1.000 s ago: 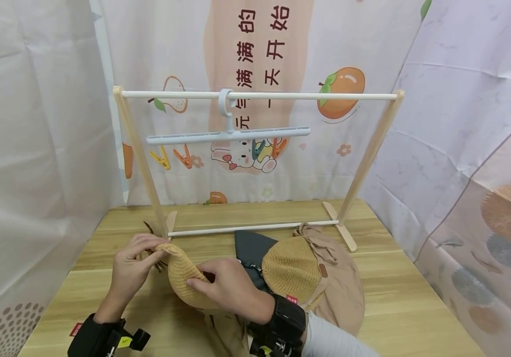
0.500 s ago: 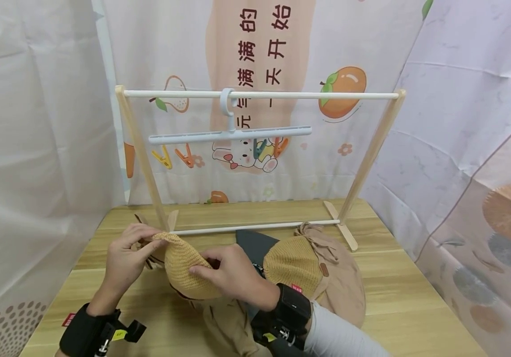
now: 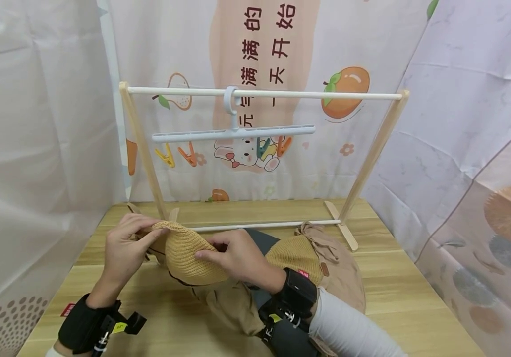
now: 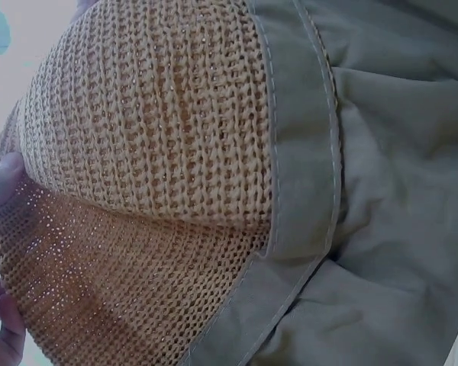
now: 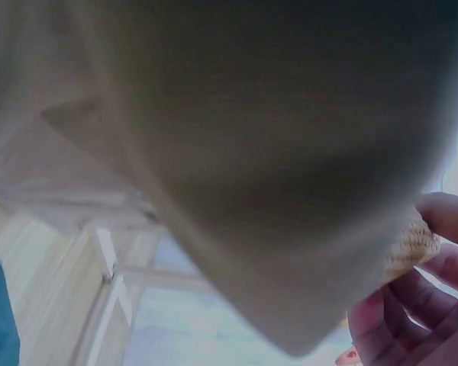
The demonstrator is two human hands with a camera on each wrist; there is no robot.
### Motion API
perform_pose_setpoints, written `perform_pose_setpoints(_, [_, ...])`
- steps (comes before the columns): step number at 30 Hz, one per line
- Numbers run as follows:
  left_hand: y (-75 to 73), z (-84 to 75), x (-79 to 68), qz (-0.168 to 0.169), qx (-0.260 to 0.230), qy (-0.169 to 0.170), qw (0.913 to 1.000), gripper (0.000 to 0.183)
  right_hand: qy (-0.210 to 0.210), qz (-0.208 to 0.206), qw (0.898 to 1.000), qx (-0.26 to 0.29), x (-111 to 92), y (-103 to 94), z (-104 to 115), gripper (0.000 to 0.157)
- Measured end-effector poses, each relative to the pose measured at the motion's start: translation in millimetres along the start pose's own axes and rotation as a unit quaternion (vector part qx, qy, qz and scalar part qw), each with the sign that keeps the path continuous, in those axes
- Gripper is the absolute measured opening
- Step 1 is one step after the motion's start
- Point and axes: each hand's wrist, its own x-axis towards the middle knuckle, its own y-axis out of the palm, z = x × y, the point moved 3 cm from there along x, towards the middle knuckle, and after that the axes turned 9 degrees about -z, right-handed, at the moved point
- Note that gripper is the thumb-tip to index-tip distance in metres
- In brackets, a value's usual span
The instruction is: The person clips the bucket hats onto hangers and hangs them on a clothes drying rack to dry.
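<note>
The woven yellow hat, lower left of centre in the head view, is pinched at its edges by the left hand and right hand; a wide gap is left below the blue hanger.

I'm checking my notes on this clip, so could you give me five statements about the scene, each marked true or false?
1. The left hand and right hand both pinch the woven hat. True.
2. The light-blue hanger lies on the table. False: the hanger hangs from the rack's top bar.
3. In the head view, a yellow clip and a teal clip show below the hanger. True.
4. In the left wrist view, no cloth shows beside the weave. False: khaki cloth meets it along a seam.
5. The person's right sleeve is bright red. False: the sleeve is pale.
</note>
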Motion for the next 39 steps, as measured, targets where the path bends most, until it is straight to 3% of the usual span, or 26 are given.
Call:
perform_pose_setpoints(9, [6.0,-6.4,3.7,-0.007,0.010,0.018,0.9998,0.019,-0.015,0.045,0.999,-0.023,5,-15.7,-2,0.014])
perform_pose_setpoints(19, [8.4,-10.5,6.9,-0.025,0.020,0.007,0.9995,0.017,-0.005,0.055,0.997,-0.047,8,-24.6,0,0.012])
perform_pose_setpoints(23, [9.8,-11.5,7.8,-0.036,0.025,-0.002,0.9991,0.016,0.003,0.048,0.998,-0.034,9,-24.7,0,0.012])
perform_pose_setpoints(29, [13.2,-9.5,7.8,-0.042,0.033,-0.041,0.9977,0.014,0.013,0.022,1.000,-0.012,13,-23.6,-1,0.013])
perform_pose_setpoints(39, [24.6,-16.0,12.8,-0.042,0.022,-0.046,0.9978,0.013,0.022,-0.021,0.999,-0.032,19,-27.5,0,0.016])
